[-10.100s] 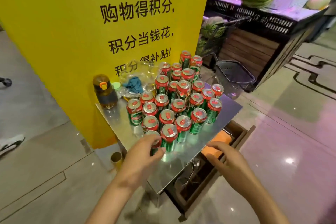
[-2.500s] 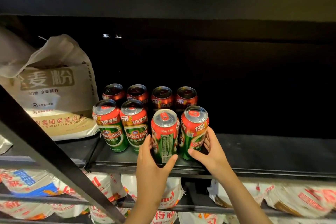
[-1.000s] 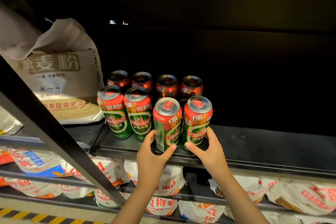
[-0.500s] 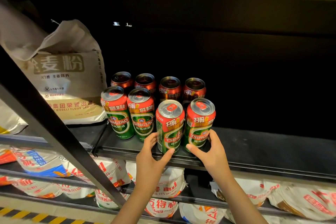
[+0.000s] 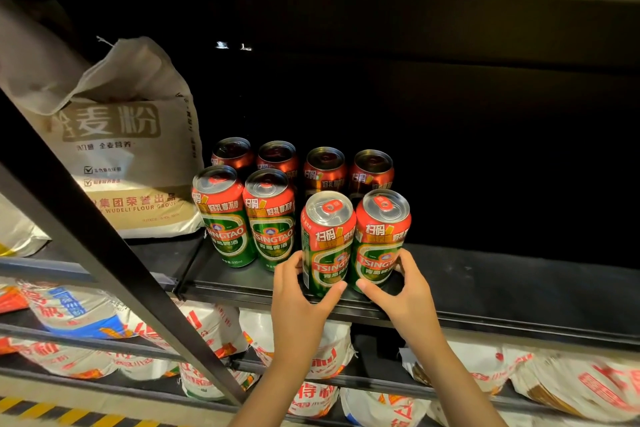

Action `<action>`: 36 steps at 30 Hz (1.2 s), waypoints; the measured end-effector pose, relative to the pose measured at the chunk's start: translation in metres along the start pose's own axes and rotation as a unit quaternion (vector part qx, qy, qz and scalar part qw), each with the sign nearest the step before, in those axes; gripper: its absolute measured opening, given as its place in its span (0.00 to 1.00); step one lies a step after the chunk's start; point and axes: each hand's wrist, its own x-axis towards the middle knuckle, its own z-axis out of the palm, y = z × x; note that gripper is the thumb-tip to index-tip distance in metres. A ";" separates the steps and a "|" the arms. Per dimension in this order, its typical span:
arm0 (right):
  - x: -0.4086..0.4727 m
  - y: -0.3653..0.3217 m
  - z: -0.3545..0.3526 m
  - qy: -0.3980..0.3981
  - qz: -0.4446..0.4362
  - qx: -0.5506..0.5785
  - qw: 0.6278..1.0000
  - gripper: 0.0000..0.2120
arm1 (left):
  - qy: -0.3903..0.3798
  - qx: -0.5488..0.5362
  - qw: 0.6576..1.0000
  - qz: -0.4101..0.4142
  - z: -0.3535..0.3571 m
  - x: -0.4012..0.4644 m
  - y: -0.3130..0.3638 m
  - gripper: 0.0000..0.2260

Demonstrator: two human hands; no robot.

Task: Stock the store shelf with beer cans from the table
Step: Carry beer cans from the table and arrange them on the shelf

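Observation:
Several red and green beer cans stand in two rows on the black shelf [image 5: 485,288]. My left hand [image 5: 298,302] grips the base of the third front can [image 5: 327,243], thumb and fingers curled round it. My right hand [image 5: 398,288] grips the base of the fourth front can [image 5: 381,236] beside it. Both cans stand upright near the shelf's front edge, touching each other. Two more front cans [image 5: 221,215] stand to the left with their labels facing out. A back row of cans [image 5: 325,166] stands behind in the dark.
A large beige flour sack [image 5: 114,149] leans on the shelf left of the cans. A black diagonal brace [image 5: 104,253] crosses the lower left. Bagged flour [image 5: 311,357] fills the shelf below. The shelf surface right of the cans is bare and dark.
Since ten seconds ago I went from the table of cans to the shelf. Over the last second the left can has been turned so its label faces more forward; both hands stay on their cans.

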 end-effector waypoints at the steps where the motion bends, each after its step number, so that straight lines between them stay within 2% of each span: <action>1: 0.000 0.000 0.000 0.000 0.001 -0.001 1.000 0.28 | 0.002 -0.001 1.000 -0.002 0.000 0.000 0.000 0.31; 8: -0.001 0.000 -0.001 0.001 -0.016 -0.021 1.000 0.28 | 0.002 -0.027 1.000 -0.009 -0.005 -0.002 -0.002 0.26; 13: -0.001 -0.001 -0.003 0.004 -0.026 -0.020 0.999 0.28 | 0.022 0.012 0.998 0.049 -0.005 -0.004 -0.006 0.26; 20: 0.000 -0.004 -0.004 -0.001 -0.040 -0.018 0.999 0.28 | -0.002 -0.001 1.000 0.015 -0.007 -0.004 -0.007 0.29; 24: -0.001 -0.003 -0.005 0.000 -0.035 -0.016 0.999 0.28 | -0.004 -0.010 1.000 0.001 -0.007 -0.005 -0.007 0.26; 36: 0.000 0.000 0.003 0.027 -0.029 -0.049 0.998 0.29 | 0.048 -0.013 0.999 0.009 -0.001 -0.003 -0.003 0.26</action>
